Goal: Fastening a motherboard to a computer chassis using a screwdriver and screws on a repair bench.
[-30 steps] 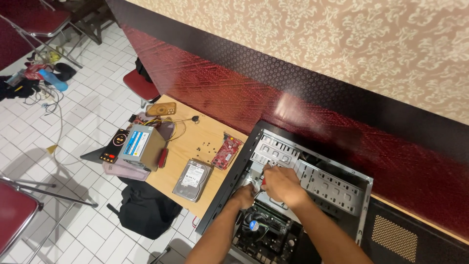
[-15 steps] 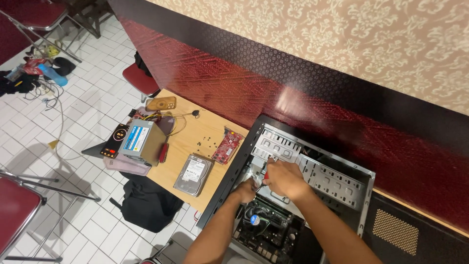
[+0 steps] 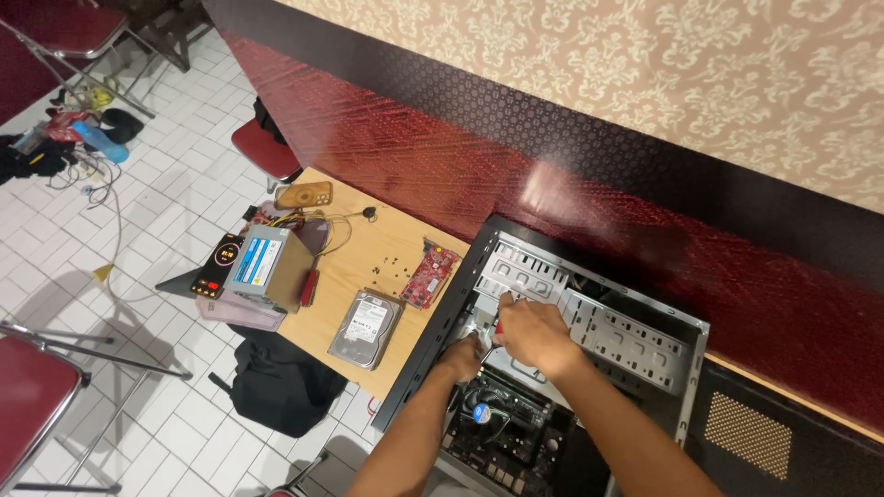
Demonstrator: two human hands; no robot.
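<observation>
An open black computer case [image 3: 677,387] lies on its side, showing a motherboard [image 3: 502,428] and metal drive bays [image 3: 589,317]. My right hand [image 3: 532,333] is closed around a screwdriver with a red handle [image 3: 498,324], its tip pointing down inside the case next to the drive bays. My left hand [image 3: 460,357] rests inside the case at its left edge, just above the motherboard; whether it holds anything is hidden.
On the wooden table [image 3: 364,258] lie a hard drive [image 3: 366,329], a red expansion card [image 3: 429,273], several small screws [image 3: 391,267], a grey power supply [image 3: 269,267] and a phone [image 3: 304,195]. A black bag [image 3: 276,382] sits on the tiled floor. Red chairs [image 3: 37,396] stand around.
The view has shifted slightly. Both hands stay inside the case at nearly the same spot, my right hand a little lower over the drive bay area.
</observation>
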